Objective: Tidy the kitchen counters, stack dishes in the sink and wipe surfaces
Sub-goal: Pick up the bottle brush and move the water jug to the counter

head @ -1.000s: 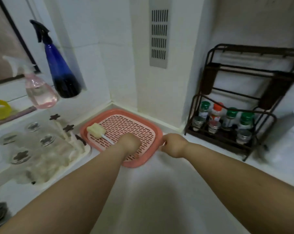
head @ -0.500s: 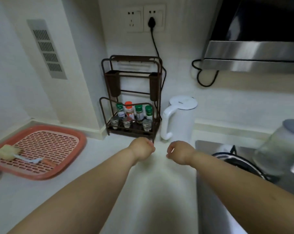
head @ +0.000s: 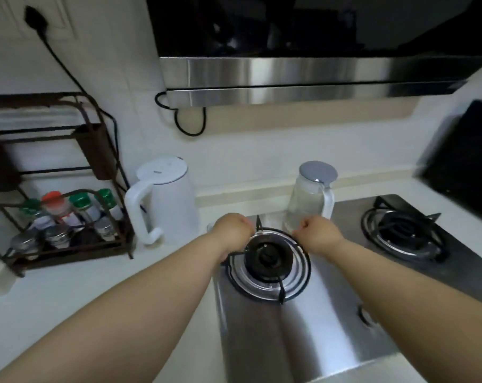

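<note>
Over stainless steel gas stove top (head: pixel 303 335), both curled, empty fists are hovering; clear glass lidded pitcher (head: pixel 310 200) is standing just beyond right hand (head: pixel 318 233), nearer than left hand (head: pixel 233 233).

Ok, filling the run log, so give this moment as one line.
left hand: fist, empty | right hand: fist, empty | both above left burner | glass jug behind right hand | no cloth seen

The flat white stone bench (head: pixel 101 294) is lying beside a shiny steel stove. A clear glass jug with a round grey lid (head: pixel 310 201) is standing upright at the stove's back edge.
</note>
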The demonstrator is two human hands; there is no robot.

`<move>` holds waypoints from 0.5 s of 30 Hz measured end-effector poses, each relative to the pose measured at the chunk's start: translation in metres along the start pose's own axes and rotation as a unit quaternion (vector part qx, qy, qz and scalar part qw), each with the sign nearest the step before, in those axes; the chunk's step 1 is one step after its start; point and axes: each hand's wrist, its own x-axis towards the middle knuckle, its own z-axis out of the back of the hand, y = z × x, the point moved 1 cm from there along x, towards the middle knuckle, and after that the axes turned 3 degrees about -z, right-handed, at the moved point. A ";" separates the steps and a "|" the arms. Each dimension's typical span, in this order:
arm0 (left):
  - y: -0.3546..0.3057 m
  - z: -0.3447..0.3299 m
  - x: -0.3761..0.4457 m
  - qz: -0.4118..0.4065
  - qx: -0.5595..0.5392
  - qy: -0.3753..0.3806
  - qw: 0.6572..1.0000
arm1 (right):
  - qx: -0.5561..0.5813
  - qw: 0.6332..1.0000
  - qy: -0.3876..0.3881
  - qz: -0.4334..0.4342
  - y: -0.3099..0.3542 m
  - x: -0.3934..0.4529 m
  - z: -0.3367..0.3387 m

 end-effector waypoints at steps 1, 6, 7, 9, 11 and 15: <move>-0.007 -0.013 0.002 -0.008 0.001 0.024 1.000 | 0.018 0.999 -0.033 -0.029 -0.016 0.003 0.012; -0.046 -0.064 0.034 -0.025 -0.013 0.020 0.999 | 0.202 0.972 -0.103 -0.065 -0.061 0.035 0.042; -0.051 -0.071 0.040 -0.014 -0.024 0.011 1.000 | 0.231 0.967 -0.088 -0.057 -0.063 0.044 0.042; -0.055 -0.082 0.054 0.005 -0.051 0.001 0.999 | 0.255 0.965 -0.046 -0.029 -0.065 0.059 0.039; -0.066 -0.093 0.069 0.018 -0.061 -0.015 0.998 | 0.287 0.958 -0.012 -0.013 -0.072 0.076 0.040; -0.090 -0.108 0.094 0.030 -0.108 -0.035 0.993 | 0.340 0.939 0.038 0.030 -0.087 0.096 0.043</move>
